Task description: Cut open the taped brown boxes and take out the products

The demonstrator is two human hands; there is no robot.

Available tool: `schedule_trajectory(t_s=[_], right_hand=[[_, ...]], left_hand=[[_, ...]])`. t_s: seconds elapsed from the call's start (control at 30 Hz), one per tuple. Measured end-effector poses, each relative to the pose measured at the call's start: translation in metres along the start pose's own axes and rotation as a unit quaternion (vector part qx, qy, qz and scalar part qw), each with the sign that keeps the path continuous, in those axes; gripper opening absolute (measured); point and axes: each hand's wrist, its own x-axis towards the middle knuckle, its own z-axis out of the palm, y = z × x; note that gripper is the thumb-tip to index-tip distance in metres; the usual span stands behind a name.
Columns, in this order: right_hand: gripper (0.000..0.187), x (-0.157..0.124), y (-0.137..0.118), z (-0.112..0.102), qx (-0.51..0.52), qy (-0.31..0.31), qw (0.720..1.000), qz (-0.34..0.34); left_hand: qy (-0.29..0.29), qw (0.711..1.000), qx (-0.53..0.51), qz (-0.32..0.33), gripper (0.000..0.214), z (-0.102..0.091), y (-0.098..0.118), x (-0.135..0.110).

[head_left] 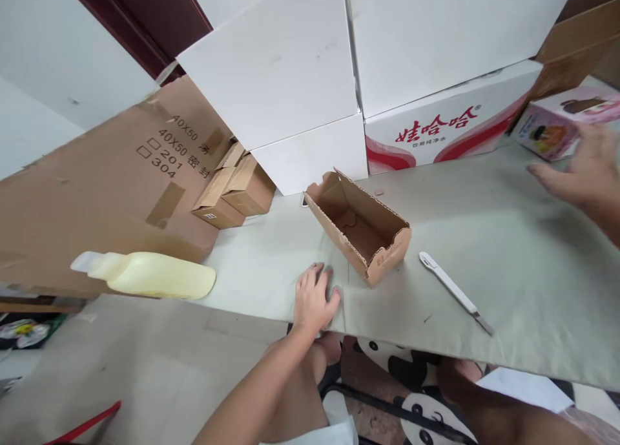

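My left hand (314, 298) rests on the near edge of the covered table, its fingers loosely bent and apart, with nothing in it. Just beyond it to the right is an open-topped narrow cardboard box (394, 254), empty inside as far as I can see. My right hand (588, 167) is at the far right, thumb stretched out, in front of a small pink and white printed box (547, 132). Its fingers overlap that box; whether they touch it is unclear. Between the hands lies a slim white-handled tool (453, 287) with a short metal end like a blade.
Stacked white cartons (290, 64) and a carton with red lettering (445, 125) line the back. Small brown boxes (249, 190) stand beside a large brown carton (121, 174). A pale yellow bottle (162, 275) lies near the left table end. An open brown carton (581, 38) is back right.
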Motion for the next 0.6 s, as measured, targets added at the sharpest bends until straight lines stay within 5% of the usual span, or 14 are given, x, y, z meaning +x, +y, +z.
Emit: schedule_trajectory(t_s=[0.1, 0.23, 0.33, 0.43, 0.6], right_hand=[[0.073, -0.021, -0.076, -0.04, 0.138, -0.02, 0.989, -0.047], [0.049, -0.08, -0.173, -0.109, 0.181, 0.001, 0.923, -0.34], [0.05, -0.131, -0.221, -0.14, 0.091, -0.072, 0.853, -0.509], [0.051, -0.167, -0.245, -0.141, -0.048, -0.128, 0.844, -0.519], [0.03, -0.183, -0.254, -0.126, -0.121, -0.097, 0.865, -0.476]], left_hand=[[0.005, 1.0, -0.009, 0.001, 0.04, -0.002, 0.002, 0.0], [0.008, 1.0, -0.025, 0.0, 0.038, -0.006, 0.005, 0.0], [0.01, 0.999, -0.036, -0.007, 0.037, -0.008, 0.008, 0.0], [0.022, 0.998, -0.055, -0.008, 0.035, -0.008, 0.01, -0.002], [0.048, 0.995, -0.082, -0.005, 0.032, -0.005, 0.009, -0.006]])
